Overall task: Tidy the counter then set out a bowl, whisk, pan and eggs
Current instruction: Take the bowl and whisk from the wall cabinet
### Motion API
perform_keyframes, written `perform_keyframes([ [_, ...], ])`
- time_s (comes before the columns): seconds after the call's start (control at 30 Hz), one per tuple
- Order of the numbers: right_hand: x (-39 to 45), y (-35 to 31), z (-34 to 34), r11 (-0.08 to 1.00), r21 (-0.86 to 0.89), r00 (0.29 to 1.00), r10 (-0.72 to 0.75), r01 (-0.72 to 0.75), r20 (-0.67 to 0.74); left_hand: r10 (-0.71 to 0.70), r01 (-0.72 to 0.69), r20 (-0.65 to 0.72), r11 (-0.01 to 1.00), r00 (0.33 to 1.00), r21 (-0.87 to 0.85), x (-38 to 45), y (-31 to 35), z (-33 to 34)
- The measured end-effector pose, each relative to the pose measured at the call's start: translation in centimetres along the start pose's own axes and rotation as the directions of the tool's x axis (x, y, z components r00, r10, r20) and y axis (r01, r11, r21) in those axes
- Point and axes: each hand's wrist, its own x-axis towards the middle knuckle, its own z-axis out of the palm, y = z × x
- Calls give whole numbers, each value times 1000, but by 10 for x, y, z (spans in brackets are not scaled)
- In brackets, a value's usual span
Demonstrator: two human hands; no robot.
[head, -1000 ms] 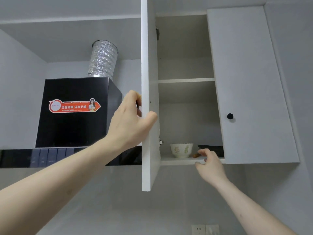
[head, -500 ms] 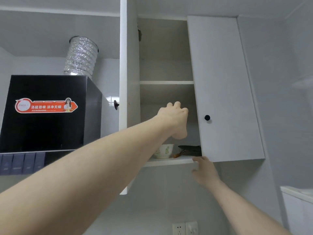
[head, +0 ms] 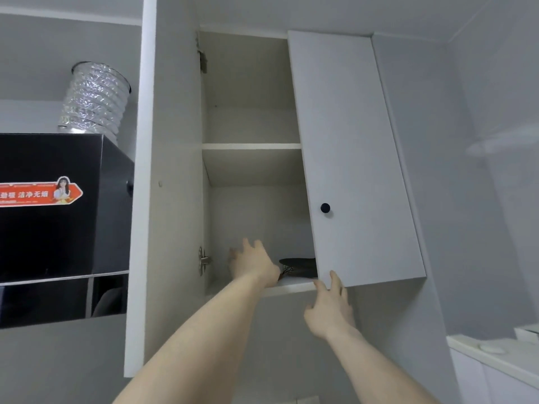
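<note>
Left hand (head: pixel 253 265) fingers spread inside cabinet, hiding bowl perhaps; right hand (head: pixel 329 309) fingers apart touching shut door (head: pixel 355 158); pan (head: pixel 299 265) behind.

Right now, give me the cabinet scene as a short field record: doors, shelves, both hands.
left door: open, swung wide
right door: closed, black knob
upper shelf: nothing visible on it
bottom shelf: dark pan-like item at right, partly hidden by right door
left hand: inside the cabinet above the bottom shelf, fingers spread, holds nothing visible
right hand: fingers straight, touching the right door's lower corner
bowl: not visible
</note>
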Motion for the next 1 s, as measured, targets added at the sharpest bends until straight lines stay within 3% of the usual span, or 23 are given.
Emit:
perform_keyframes([
  [0.1, 2, -6, 9, 999, -15, 981, -47, 45, -190, -101, 97, -71, 994, 992, -55, 11, -14, 23],
  [0.2, 14, -18, 10, 980, -35, 942, -199, 197, -270, -165, 154, -79, 979, 983, -130, 25, -29, 37],
  [0.33, 41, -37, 9, 968, 3, 948, -244, 250, -207, -174, 157, -65, 967, 983, -203, 36, -46, 53],
  [0.6, 99, -62, 25, 988, -54, 990, -144, 144, -7, -206, 178, -67, 938, 976, -296, 54, -53, 71],
  [0.8, 134, -56, 41, 971, -217, 994, -106, 100, -13, -208, 171, -139, 955, 968, -243, 57, -54, 77],
  [1.0, 141, -48, 44, 962, -269, 999, -46, 41, -14, -213, 166, -183, 956, 960, -241, 56, -51, 79],
])
